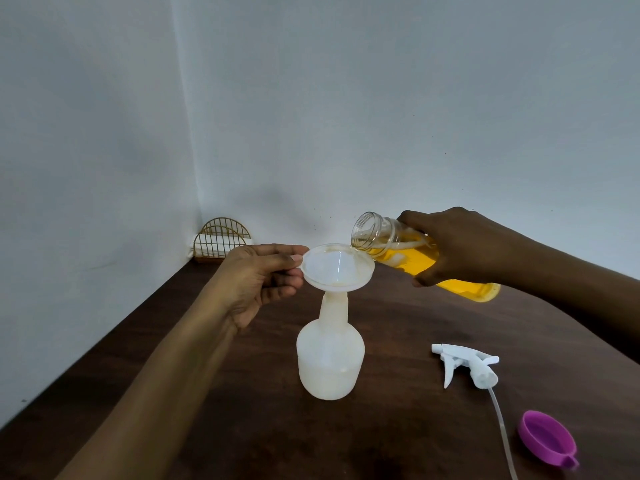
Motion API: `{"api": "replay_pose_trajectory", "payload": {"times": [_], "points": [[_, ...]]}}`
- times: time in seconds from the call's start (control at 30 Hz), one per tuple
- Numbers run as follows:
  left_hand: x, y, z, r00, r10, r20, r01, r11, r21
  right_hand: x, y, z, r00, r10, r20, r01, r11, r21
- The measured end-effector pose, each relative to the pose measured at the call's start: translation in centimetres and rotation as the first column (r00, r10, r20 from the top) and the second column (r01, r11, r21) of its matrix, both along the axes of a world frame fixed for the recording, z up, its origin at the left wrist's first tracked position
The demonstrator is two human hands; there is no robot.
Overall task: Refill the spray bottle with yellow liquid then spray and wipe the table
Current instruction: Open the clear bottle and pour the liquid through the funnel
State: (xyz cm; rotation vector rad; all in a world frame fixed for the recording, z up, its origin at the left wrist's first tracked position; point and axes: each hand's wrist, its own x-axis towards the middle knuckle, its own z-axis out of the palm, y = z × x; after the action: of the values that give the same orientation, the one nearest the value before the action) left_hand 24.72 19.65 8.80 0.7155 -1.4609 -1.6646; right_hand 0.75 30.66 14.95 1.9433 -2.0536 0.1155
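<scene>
Left hand (pixel 258 278) pinches the funnel (pixel 337 268) rim, right hand (pixel 460 247) grips the refill bottle (pixel 408 256); I'd tip slowly, mouth over the center.

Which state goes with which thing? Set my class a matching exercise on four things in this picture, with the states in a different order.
Things
1. funnel
2. trigger sprayer
3. purple cap
4. bottle of yellow liquid

States
A. tilted, mouth over the funnel, gripped by the right hand
B. lying on the table, inside showing
C. sitting in the neck of the spray bottle, rim pinched by the left hand
D. lying on the table, its tube trailing toward the viewer

Pairs: 1-C, 2-D, 3-B, 4-A
</scene>
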Motion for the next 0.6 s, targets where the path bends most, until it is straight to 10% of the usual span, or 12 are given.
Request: {"api": "replay_pose_trajectory", "payload": {"times": [0.6], "points": [[0.01,0.03,0.06,1.0,-0.003,-0.015,0.004,1.0,0.013,-0.25,-0.19,0.22,1.0,0.024,-0.019,-0.024,1.0,-0.003]]}}
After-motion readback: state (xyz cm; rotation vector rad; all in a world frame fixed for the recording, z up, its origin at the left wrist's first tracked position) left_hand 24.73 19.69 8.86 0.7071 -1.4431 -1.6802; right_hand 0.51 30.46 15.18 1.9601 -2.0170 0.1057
